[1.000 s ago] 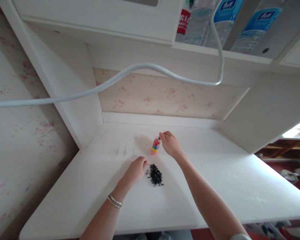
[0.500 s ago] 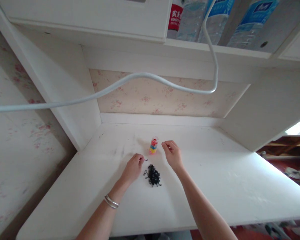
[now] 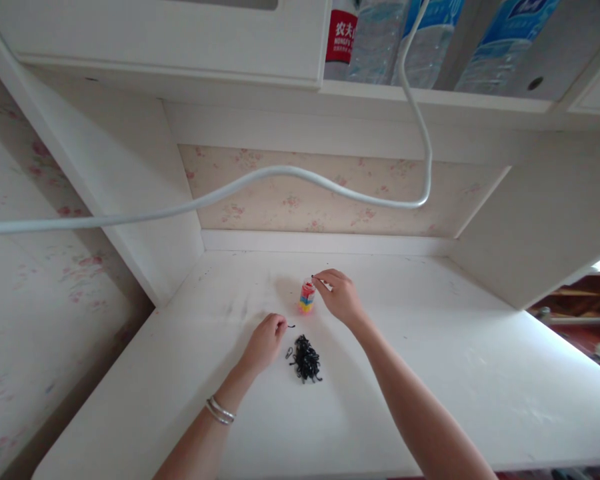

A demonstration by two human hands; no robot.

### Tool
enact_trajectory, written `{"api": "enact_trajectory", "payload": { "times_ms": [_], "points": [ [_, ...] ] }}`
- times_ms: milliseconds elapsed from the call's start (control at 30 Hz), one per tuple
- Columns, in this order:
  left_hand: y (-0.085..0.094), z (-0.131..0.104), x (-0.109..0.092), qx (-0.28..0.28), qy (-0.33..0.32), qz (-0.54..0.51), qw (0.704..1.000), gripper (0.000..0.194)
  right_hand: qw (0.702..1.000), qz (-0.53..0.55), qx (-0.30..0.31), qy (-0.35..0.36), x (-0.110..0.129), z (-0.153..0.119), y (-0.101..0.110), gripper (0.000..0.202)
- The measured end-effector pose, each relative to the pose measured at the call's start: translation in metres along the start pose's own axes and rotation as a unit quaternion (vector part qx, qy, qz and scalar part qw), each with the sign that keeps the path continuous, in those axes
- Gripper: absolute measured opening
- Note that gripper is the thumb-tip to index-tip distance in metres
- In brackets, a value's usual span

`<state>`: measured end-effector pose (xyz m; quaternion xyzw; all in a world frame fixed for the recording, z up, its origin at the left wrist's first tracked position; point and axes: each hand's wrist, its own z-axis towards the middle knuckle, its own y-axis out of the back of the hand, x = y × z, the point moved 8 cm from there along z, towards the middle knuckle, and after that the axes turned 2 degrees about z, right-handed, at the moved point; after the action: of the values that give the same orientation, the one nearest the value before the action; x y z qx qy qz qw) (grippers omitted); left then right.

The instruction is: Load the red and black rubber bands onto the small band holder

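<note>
Pinching left hand (image 3: 266,340): a thin black strip (image 3: 291,327) is gripped between the closed fingertips.
Right hand (image 3: 341,297): a small dark piece (image 3: 313,277) is pinched in the fingertips at the top of the jar (image 3: 307,300); whether the rim is touched cannot be told.
Jar: stood upright on the white desk (image 3: 430,373), coloured layers seen inside.
Black pile (image 3: 307,360): heaped nearer than the jar, with a loose loop (image 3: 289,353) just beside it.

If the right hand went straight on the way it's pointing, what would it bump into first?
Most likely the top of the small colorful container; the right hand points left toward its rim. Depth is unclear, so it might pass just over it.
</note>
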<state>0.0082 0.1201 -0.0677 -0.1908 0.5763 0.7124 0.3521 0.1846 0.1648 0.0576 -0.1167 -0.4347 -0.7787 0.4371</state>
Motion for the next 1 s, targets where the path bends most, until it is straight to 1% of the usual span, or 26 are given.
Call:
{"api": "enact_trajectory", "payload": {
  "times_ms": [67,167,267,367,500,600,667,733,767,833,867,933,1000],
  "points": [
    [0.0,0.0,-0.001,-0.001,-0.005,-0.001,1.0,0.021,0.999,-0.036,0.025,0.01,-0.003,0.006,-0.005,0.017],
    [0.001,-0.001,-0.002,-0.002,-0.014,-0.005,1.0,0.021,0.996,-0.065,0.055,-0.002,-0.01,0.011,-0.013,0.015],
    [0.001,-0.001,-0.002,0.0,-0.02,-0.003,1.0,0.02,0.994,-0.069,0.079,-0.022,-0.015,0.015,-0.018,0.017],
    [0.001,-0.001,-0.001,0.0,-0.023,-0.003,1.0,0.02,0.994,-0.048,0.092,-0.036,-0.018,0.02,-0.02,0.02],
    [0.003,-0.001,-0.002,-0.009,-0.029,-0.008,1.0,0.02,0.997,-0.015,0.069,-0.044,-0.019,0.021,-0.018,0.02],
    [0.006,-0.002,-0.004,-0.016,-0.029,-0.006,0.999,0.02,0.998,0.01,0.049,-0.043,-0.016,0.018,-0.013,0.019],
    [0.007,-0.001,-0.003,-0.018,-0.024,-0.008,1.0,0.02,0.998,0.038,0.019,-0.048,-0.014,0.013,-0.007,0.019],
    [0.008,-0.001,-0.003,-0.019,-0.015,-0.015,1.0,0.02,0.994,0.078,-0.032,-0.076,-0.019,0.002,0.001,0.022],
    [0.008,-0.001,-0.003,-0.02,-0.009,-0.019,1.0,0.021,0.988,0.1,-0.06,-0.101,-0.026,-0.007,0.004,0.024],
    [0.01,-0.001,-0.004,-0.023,-0.002,-0.027,0.999,0.021,0.971,0.14,-0.099,-0.164,-0.044,-0.032,0.003,0.028],
    [0.012,-0.002,-0.006,-0.025,-0.002,-0.031,0.999,0.022,0.963,0.154,-0.107,-0.194,-0.053,-0.047,-0.001,0.03],
    [0.016,-0.003,-0.013,-0.035,-0.008,-0.038,0.999,0.023,0.957,0.166,-0.078,-0.225,-0.067,-0.074,-0.017,0.031],
    [0.022,-0.003,-0.021,-0.053,-0.013,-0.045,0.997,0.025,0.961,0.154,-0.047,-0.225,-0.074,-0.096,-0.029,0.03]
  ]
}}
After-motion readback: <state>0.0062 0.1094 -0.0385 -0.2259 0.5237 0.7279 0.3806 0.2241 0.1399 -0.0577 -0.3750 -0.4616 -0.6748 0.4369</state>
